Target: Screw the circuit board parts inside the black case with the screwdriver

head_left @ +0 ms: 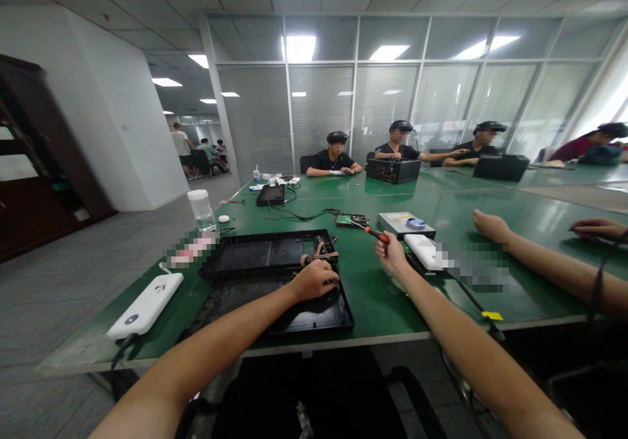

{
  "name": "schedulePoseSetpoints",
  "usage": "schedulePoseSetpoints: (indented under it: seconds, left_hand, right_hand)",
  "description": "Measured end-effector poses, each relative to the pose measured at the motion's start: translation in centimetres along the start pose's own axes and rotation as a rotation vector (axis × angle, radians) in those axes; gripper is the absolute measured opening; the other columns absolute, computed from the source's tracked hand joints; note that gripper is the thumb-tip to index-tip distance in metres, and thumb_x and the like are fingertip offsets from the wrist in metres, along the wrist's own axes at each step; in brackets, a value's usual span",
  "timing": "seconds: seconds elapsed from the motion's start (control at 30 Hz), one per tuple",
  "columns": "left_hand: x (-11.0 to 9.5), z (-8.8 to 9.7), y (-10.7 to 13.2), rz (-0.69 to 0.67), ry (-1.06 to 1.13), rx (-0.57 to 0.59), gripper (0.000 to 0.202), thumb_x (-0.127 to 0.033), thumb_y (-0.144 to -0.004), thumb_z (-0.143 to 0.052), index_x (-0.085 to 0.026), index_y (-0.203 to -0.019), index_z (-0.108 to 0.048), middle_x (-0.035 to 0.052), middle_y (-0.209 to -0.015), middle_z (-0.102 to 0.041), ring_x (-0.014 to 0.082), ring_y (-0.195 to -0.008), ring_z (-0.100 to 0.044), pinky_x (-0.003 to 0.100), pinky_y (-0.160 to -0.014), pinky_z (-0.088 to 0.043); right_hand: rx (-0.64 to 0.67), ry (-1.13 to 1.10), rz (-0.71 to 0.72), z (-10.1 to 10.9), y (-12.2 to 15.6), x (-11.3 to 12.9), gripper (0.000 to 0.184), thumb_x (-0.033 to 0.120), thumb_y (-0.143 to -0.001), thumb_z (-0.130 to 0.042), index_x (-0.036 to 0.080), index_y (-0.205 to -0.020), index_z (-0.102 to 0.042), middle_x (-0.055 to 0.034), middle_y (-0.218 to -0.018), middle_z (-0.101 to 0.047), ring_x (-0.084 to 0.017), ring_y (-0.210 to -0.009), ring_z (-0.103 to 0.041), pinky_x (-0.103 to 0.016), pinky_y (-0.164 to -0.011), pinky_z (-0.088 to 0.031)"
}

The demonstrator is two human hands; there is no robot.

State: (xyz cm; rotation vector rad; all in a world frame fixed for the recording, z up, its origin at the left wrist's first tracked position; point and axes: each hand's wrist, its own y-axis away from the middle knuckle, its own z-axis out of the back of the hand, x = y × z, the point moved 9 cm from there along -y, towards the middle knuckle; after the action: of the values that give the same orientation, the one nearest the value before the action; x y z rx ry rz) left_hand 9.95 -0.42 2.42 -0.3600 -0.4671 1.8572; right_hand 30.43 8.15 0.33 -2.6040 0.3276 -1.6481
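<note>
My left hand (314,280) rests with curled fingers on the near black plastic case half (299,318), close to a bundle of wires (318,254) at the edge of the far case half (267,254). What its fingers hold, if anything, is hidden. My right hand (391,252) is closed around an orange-handled screwdriver (375,233), raised a little above the green table (373,282). The screwdriver's tip points left toward a small green circuit board (350,220).
A white power bank (146,305) lies at the near left, a clear jar (201,209) farther back. A grey metal box (405,224) and a white device (424,251) sit right of my hand. Another person's arms (540,259) lie on the right. Several people sit across.
</note>
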Motion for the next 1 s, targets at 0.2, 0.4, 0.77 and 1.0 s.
schedulePoseSetpoints:
  seconds: [0.2,0.4,0.77,1.0]
  left_hand:
    - [-1.8,0.7,-0.2,-0.100,-0.122,0.011,0.023,-0.030,-0.078,-0.048,-0.014,-0.093,-0.056,0.0082,-0.085,-0.055,0.0179,-0.086,-0.049,0.031,-0.079,-0.038]
    - [-0.4,3.4,-0.4,-0.097,-0.339,0.212,0.020,-0.032,-0.082,-0.042,-0.016,-0.090,-0.051,0.0083,-0.085,-0.055,0.0182,-0.080,-0.053,0.031,-0.073,-0.040]
    - [12.3,4.1,7.6,0.436,-0.047,0.555,0.026,-0.025,-0.066,-0.061,-0.018,-0.090,-0.057,-0.0019,-0.078,-0.056,0.0118,-0.071,-0.054,0.017,-0.061,-0.039]
    - [8.8,10.0,3.6,0.323,-0.194,0.378,0.022,-0.027,-0.070,-0.060,-0.019,-0.091,-0.061,0.0027,-0.090,-0.058,0.0165,-0.086,-0.053,0.023,-0.077,-0.038]
  right_hand:
    - [0.131,0.140,0.085,-4.0,1.3,0.0,0.022,0.029,-0.068,-0.061,0.019,-0.082,-0.049,0.0014,-0.074,-0.055,-0.007,-0.053,-0.050,-0.019,-0.047,-0.042]
    - [0.661,1.052,0.441,-12.8,12.2,0.5,0.017,0.032,-0.078,-0.049,0.017,-0.083,-0.054,-0.0018,-0.077,-0.058,-0.012,-0.067,-0.053,-0.024,-0.063,-0.039]
    - [0.752,1.606,0.517,-10.6,21.4,-0.5,0.014,0.014,-0.070,-0.049,0.020,-0.082,-0.053,-0.0035,-0.077,-0.057,-0.016,-0.070,-0.051,-0.026,-0.062,-0.034]
    - [0.695,1.466,0.485,-11.1,18.6,-1.3,0.019,0.010,-0.069,-0.048,0.019,-0.082,-0.058,-0.0038,-0.078,-0.057,-0.016,-0.074,-0.052,-0.026,-0.068,-0.038]
